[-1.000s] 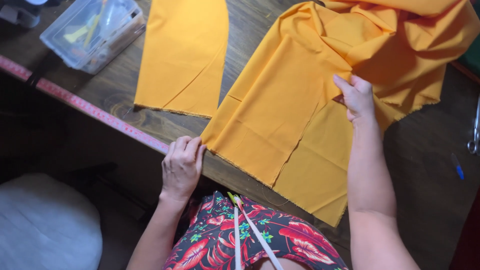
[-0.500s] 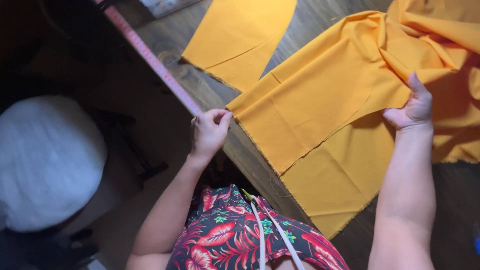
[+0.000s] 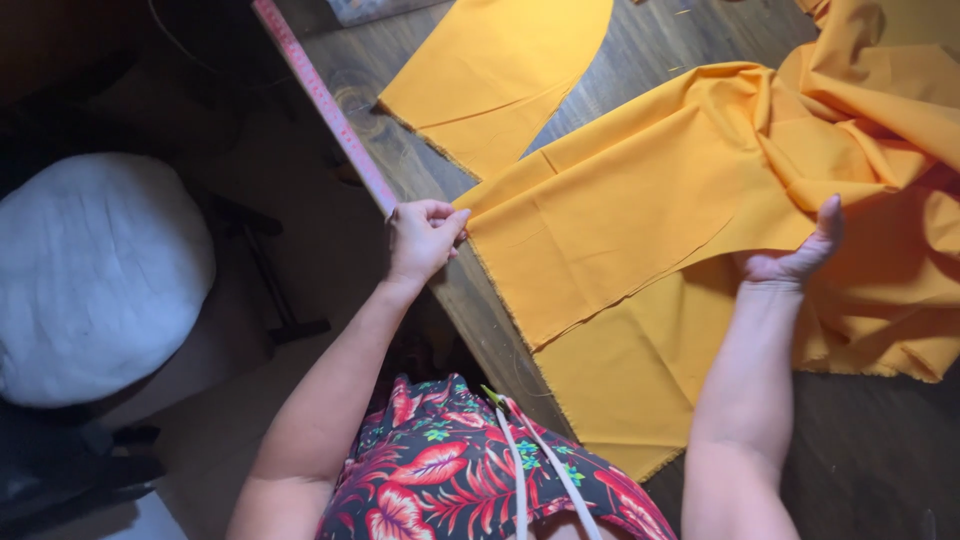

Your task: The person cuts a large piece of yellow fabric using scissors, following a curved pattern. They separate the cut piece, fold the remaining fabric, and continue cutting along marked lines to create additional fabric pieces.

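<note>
A large piece of orange fabric (image 3: 640,210) lies folded in layers on a dark wooden table (image 3: 480,300). My left hand (image 3: 420,238) pinches its near corner at the table's edge. My right hand (image 3: 795,255) grips the fabric further right, fingers tucked under the upper layer where it bunches into folds. A separate cut piece of orange fabric (image 3: 490,70) lies flat at the back of the table.
A pink measuring tape (image 3: 325,105) runs along the table's left edge. A white round cushion or stool (image 3: 95,275) stands on the floor at the left. A white tape hangs around my neck over a floral top (image 3: 440,480).
The view has swung left and down. Both hands keep hold of the fabric; my right hand has slid lower along the upper layer.
</note>
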